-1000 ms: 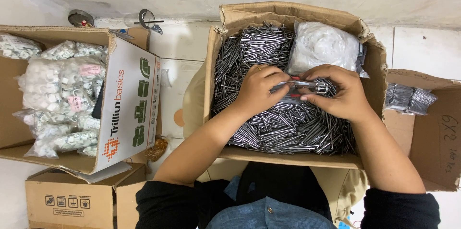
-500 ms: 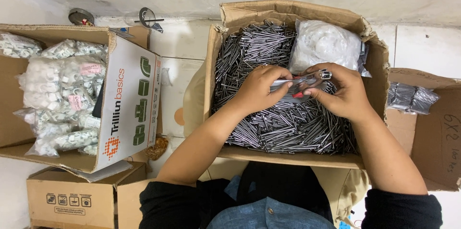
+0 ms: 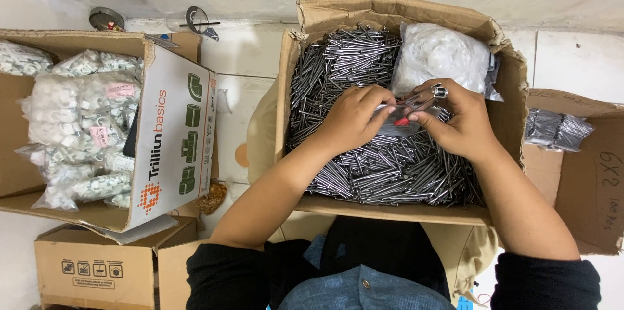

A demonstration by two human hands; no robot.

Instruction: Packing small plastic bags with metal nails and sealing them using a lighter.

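Left hand (image 3: 354,118) and right hand (image 3: 458,121) both pinching a small clear packet (image 3: 398,123) over grey nails (image 3: 383,167) in the open cardboard box (image 3: 396,209). White bag (image 3: 442,56) at 12 o'clock; box of white fittings (image 3: 71,121) at 9 o'clock.

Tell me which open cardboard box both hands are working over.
The middle box, packed with loose metal rods; left hand and right hand meet above it. The others hold bagged parts.
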